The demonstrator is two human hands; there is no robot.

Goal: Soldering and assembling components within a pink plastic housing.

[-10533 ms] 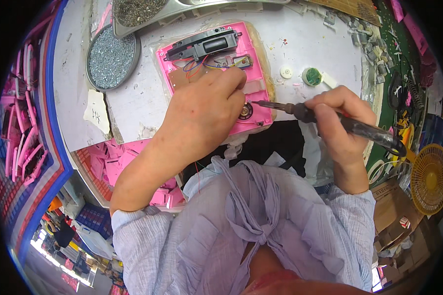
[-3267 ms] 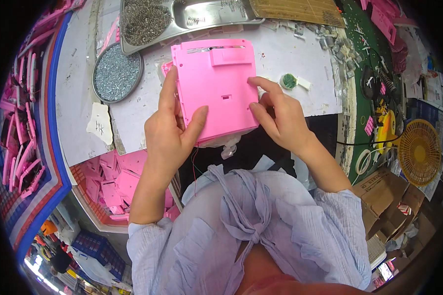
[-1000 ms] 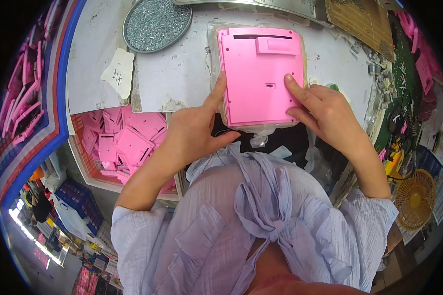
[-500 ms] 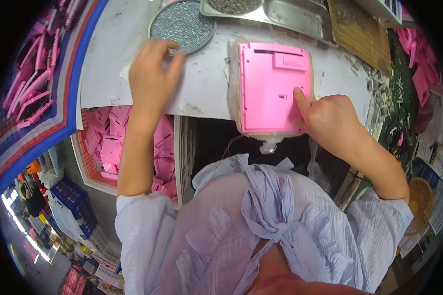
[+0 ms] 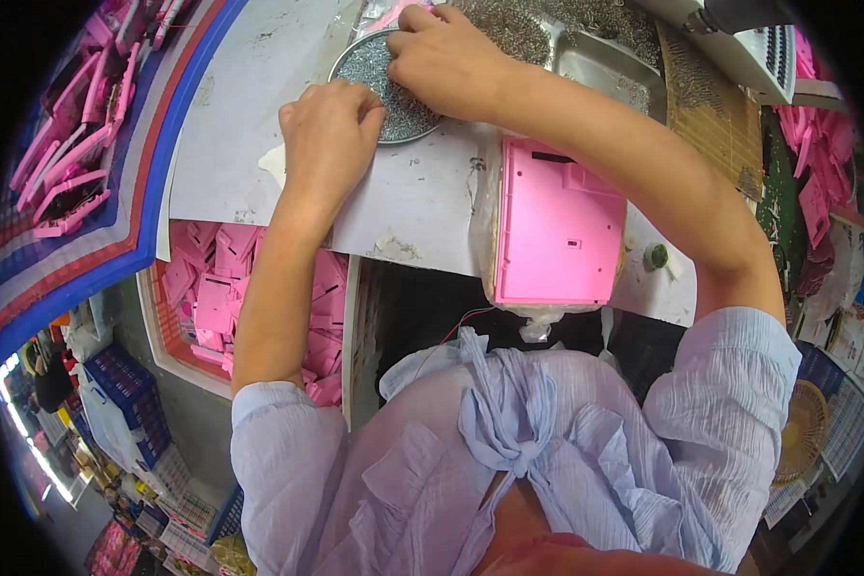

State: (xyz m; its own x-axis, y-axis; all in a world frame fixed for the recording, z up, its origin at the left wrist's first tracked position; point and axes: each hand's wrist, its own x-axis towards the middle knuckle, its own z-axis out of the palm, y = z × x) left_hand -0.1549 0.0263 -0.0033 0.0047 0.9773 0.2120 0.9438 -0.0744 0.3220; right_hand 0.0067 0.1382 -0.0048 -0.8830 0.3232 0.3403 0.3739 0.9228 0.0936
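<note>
A round metal tray (image 5: 360, 64) full of small silvery screws or pins stands at the far side of the bench. My left hand (image 5: 331, 134) is at its near left rim, thumb and fingers pinched together. Across the tray's right side reaches my right hand (image 5: 446, 62), its fingers curled inward over the far rim. Whatever either hand pinches is too small or hidden to tell. Under my right forearm lies a flat pink plastic panel (image 5: 557, 240) with slots and holes, resting on a plastic-wrapped pad. My forearm covers the panel's upper right corner.
Right of the round tray is a steel tray (image 5: 600, 67) with small metal bits, then a brown board (image 5: 710, 115). A small green round piece (image 5: 656, 255) sits by the panel. Pink parts fill a crate (image 5: 152, 317) under the bench and a blue-edged mesh container (image 5: 149, 192) at left.
My right hand has left the pink panel and swung up and left to the round tray. My left hand has shifted slightly right, its fingers now drawn together. The whole view has shifted a little.
</note>
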